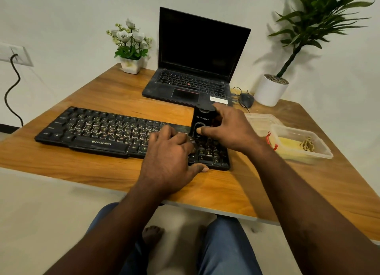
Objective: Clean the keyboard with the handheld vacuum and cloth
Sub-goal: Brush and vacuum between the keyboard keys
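Now the keyboard [92, 130] lies along the table's [61, 163] front edge; my left hand [170, 153] rests flat on its right half, fingers relaxed, while the handheld vacuum [202, 118] stands on its right end, gripped by my right hand [232, 128].

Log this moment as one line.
right hand grips black handheld vacuum upright at right end of black plastic keyboard | left hand rests on keyboard

Right hand [230, 128] grips vacuum [202, 120] upright on keyboard [98, 130]; left hand [170, 151] rests flat on keys, table [102, 93].
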